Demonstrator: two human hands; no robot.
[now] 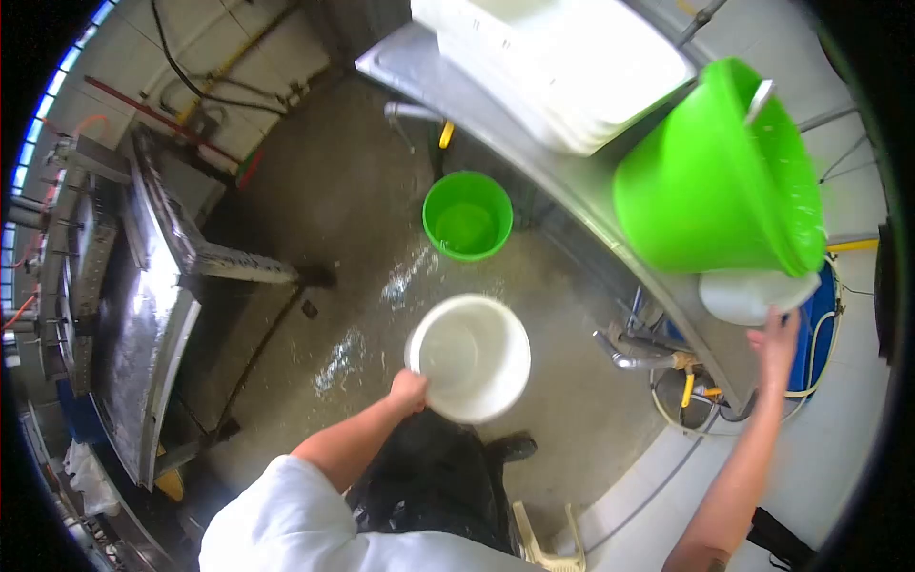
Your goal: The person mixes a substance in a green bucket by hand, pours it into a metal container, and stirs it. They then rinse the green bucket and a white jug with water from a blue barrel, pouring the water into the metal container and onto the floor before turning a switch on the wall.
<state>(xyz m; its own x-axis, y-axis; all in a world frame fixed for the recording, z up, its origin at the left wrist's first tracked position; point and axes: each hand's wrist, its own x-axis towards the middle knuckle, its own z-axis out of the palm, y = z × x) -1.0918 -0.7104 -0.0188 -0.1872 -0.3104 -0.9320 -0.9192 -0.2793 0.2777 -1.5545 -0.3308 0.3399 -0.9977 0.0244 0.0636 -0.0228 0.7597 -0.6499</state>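
Note:
Low in front of my body, my left hand [410, 392] is closed on the rim of a white bucket [519, 355]. The bucket tilts so that I look into its pale inside. At the right, my right hand [777, 338] reaches to the edge of a whitish rounded container [753, 297]. Its thumb is apart from its stretched fingers, and the fingertips look slightly blurred. That container is partly hidden by a large bright green bucket [705, 181], which lies tilted on the metal counter [572, 195].
White stacked tubs [572, 76] sit on the counter's far part. A smaller green bucket [467, 217] stands on the wet floor [353, 286]. Pipes with a yellow-handled valve [688, 386] are below the counter. A metal table [143, 334] is at the left, a cream plastic stool [553, 548] near my feet.

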